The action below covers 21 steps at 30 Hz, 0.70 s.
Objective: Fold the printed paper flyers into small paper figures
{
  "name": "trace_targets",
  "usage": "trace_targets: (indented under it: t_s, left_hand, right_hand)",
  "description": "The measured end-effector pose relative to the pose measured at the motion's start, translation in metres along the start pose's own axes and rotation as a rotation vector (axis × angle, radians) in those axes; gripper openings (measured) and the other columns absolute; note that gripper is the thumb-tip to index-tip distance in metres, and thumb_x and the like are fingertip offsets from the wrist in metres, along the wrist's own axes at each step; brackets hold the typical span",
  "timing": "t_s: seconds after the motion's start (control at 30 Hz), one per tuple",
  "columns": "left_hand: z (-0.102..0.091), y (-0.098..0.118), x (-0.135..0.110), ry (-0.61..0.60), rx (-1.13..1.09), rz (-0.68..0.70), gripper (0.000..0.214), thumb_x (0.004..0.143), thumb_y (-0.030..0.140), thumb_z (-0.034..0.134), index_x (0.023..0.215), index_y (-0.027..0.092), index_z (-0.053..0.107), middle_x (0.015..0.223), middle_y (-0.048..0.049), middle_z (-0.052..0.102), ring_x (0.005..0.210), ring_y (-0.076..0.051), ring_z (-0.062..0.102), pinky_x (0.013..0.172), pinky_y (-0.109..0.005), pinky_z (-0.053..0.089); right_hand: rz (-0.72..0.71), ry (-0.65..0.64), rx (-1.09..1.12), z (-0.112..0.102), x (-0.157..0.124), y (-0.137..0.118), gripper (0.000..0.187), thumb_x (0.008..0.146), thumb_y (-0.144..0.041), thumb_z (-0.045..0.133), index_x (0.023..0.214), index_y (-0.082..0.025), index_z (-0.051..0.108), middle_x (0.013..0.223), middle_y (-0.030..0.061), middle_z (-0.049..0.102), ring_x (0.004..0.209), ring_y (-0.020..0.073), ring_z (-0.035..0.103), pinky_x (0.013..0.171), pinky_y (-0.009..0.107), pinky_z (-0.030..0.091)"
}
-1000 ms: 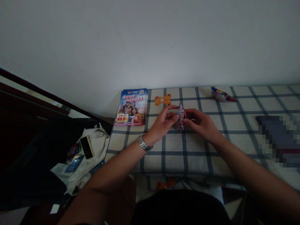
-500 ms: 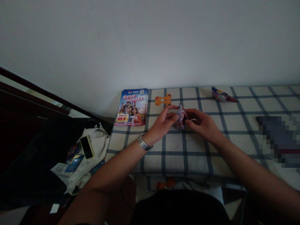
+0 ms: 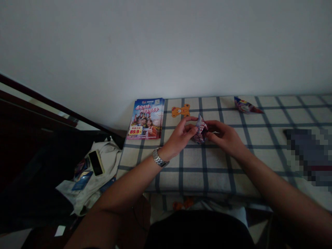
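Between my hands is a small piece of folded printed paper, blue-white at its pointed top and speckled red and white below. My left hand, with a metal watch on the wrist, pinches its left side between thumb and fingers. From the right, my right hand grips the opposite edge with thumb and fingertips. The paper is held just over the checked cloth; whether its lower edge touches the cloth I cannot tell. Farther right on the cloth lies another folded paper shape, pointed at its right end.
A stack of printed flyers lies at the table's back left, against the wall. A dark pixelated object is at the right. Left of the table, a phone rests on pale fabric.
The folded paper has turned slightly and its sides stand a little farther apart. My right fingers have shifted a little; my left hand stays almost still.
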<state>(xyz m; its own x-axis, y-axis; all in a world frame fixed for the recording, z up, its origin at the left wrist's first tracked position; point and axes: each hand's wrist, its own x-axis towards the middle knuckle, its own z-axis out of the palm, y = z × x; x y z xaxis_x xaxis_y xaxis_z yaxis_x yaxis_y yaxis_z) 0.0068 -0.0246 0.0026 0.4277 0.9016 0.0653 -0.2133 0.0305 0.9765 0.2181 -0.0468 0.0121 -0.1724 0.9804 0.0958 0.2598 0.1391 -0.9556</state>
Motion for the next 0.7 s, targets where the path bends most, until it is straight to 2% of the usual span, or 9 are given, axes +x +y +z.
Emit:
trace_targets:
  t_s: [0.17, 0.33, 0.7]
  left_hand:
    - [-0.0011, -0.0014, 0.0003, -0.006, 0.036, 0.017, 0.049, 0.096, 0.049, 0.073, 0.133, 0.023, 0.055, 0.096, -0.004, 0.069, 0.084, -0.016, 0.067, 0.081, -0.031, 0.056]
    - [-0.0006, -0.0022, 0.0008, -0.033, 0.006, 0.011, 0.049, 0.096, 0.047, 0.074, 0.134, 0.023, 0.054, 0.094, -0.0028, 0.068, 0.083, -0.015, 0.066, 0.08, -0.03, 0.056]
    - [-0.0015, -0.0049, 0.0027, -0.044, 0.008, 0.013, 0.05, 0.096, 0.048, 0.074, 0.133, 0.022, 0.054, 0.091, -0.0024, 0.067, 0.081, -0.015, 0.065, 0.077, -0.028, 0.055]
  right_hand:
    - [0.004, -0.004, -0.023, 0.0007, 0.0002, 0.0015, 0.038, 0.091, -0.038, 0.073, 0.126, -0.025, 0.069, 0.117, 0.0075, 0.078, 0.106, 0.028, 0.075, 0.085, 0.041, 0.066]
    - [0.001, 0.012, -0.042, 0.0016, -0.0003, 0.0009, 0.038, 0.092, -0.046, 0.074, 0.124, -0.026, 0.069, 0.111, 0.0075, 0.078, 0.101, 0.0274, 0.075, 0.082, 0.04, 0.067]
    - [-0.021, 0.05, -0.085, 0.0006, -0.0002, 0.006, 0.033, 0.093, -0.036, 0.071, 0.123, -0.024, 0.071, 0.109, 0.0073, 0.079, 0.097, 0.0265, 0.077, 0.08, 0.039, 0.067]
